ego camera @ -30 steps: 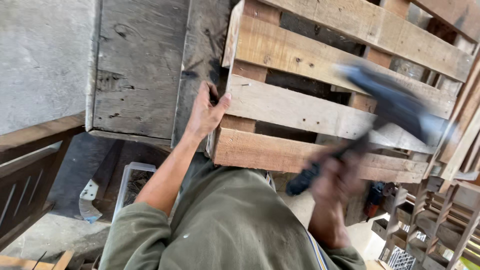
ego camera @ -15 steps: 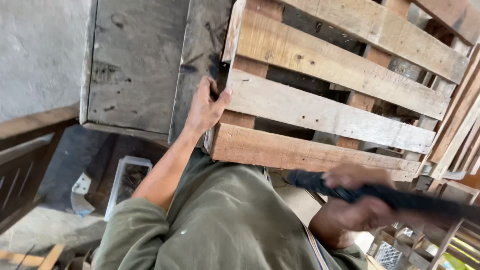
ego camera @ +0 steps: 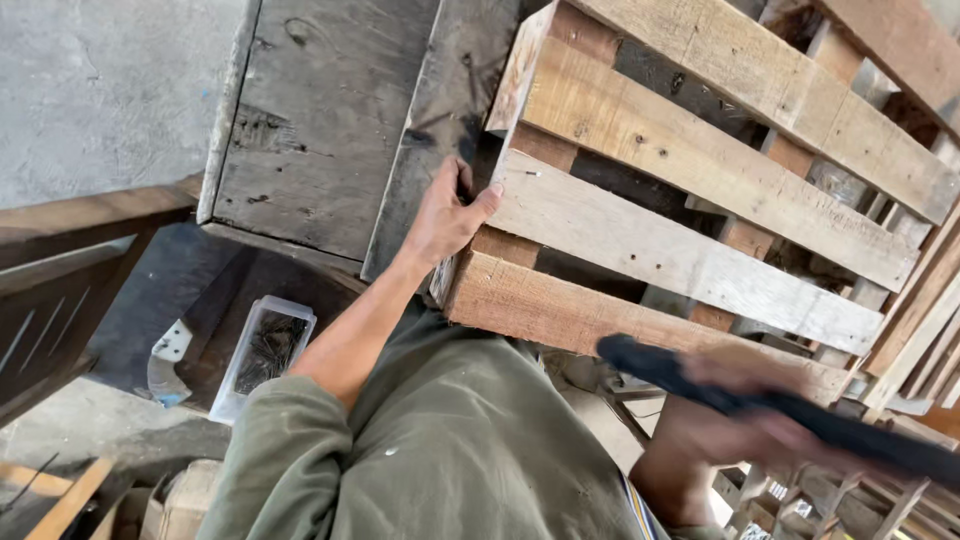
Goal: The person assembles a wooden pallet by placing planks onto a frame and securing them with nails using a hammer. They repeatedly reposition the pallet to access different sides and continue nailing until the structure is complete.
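Bracing the pallet (ego camera: pixel 690 190) matters most: the left hand (ego camera: pixel 445 215) clamps its grip on the pallet's near-left corner, over the worn wooden surface (ego camera: pixel 320 110). Below the pallet's front board, the right hand (ego camera: pixel 740 425) closes around a blurred dark hammer handle (ego camera: pixel 800 415); each swing wants fingers clear.

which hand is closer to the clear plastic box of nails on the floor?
Left. The left hand grips the pallet's end, up and right of the nail box. The right hand, blurred around a dark tool handle, is far off to the right.
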